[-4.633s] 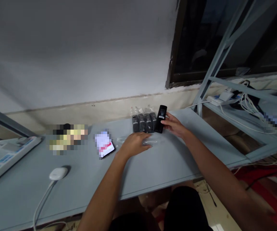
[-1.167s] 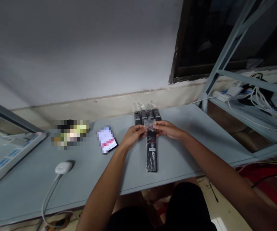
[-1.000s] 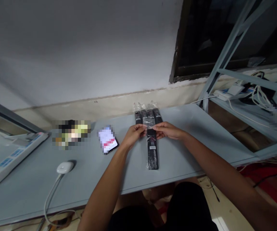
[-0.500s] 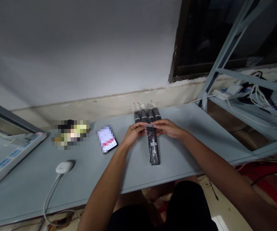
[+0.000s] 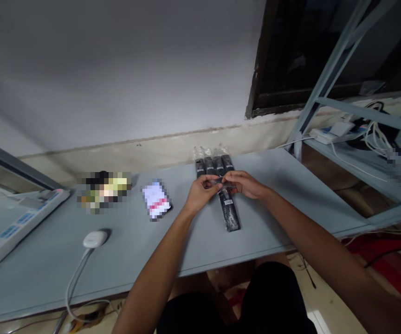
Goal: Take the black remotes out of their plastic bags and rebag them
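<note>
A long, narrow black item in a clear plastic sleeve with a small white label lies on the table, pointing toward me. At its far end, my left hand pinches the sleeve's loose end between thumb and fingers. From the other side, my right hand grips the same end, its fingertips touching those of the left. Behind my hands, several similar wrapped black items lie side by side near the wall, their lower parts partly hidden by my hands.
Left of my hands lies a phone with a lit, blurred screen. Farther left are a white charger puck with its cable, a pixelated pile and a power strip. A metal shelf with cables stands at right.
The wrapped item's near end has swung slightly right, so it lies more slanted. My hands have drawn closer together at its far end, the left thumb now across the plastic.
</note>
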`<act>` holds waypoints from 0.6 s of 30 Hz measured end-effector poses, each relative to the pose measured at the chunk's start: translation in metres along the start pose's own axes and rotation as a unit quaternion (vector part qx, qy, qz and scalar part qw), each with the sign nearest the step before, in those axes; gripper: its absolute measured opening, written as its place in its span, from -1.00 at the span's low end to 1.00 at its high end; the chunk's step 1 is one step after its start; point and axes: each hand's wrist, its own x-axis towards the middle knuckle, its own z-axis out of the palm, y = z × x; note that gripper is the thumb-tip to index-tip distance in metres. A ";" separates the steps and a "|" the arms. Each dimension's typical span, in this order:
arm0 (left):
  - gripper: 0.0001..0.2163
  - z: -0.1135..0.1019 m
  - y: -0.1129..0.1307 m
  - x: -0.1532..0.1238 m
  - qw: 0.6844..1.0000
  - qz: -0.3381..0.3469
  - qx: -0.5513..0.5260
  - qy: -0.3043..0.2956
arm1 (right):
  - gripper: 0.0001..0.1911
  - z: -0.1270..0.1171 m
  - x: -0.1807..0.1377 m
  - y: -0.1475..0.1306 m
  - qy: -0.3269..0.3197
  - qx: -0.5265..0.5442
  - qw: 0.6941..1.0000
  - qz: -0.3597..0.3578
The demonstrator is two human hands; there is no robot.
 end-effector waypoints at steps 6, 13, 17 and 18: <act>-0.53 -0.002 0.001 0.001 1.000 0.013 -0.010 0.004 | -0.58 -0.004 -0.001 -0.001 0.001 -0.054 0.998 -0.030; -0.64 -0.014 0.004 0.004 0.999 -0.006 -0.026 0.035 | -0.48 -0.064 -0.002 -0.018 0.139 -0.047 0.988 -0.053; -0.69 -0.014 0.005 0.006 0.999 -0.009 -0.018 0.026 | -0.46 -0.109 0.013 -0.019 0.232 -0.102 0.964 -0.082; -0.70 -0.014 0.005 0.006 0.999 -0.011 -0.016 0.026 | -0.47 -0.118 0.019 -0.018 0.256 -0.119 0.955 -0.094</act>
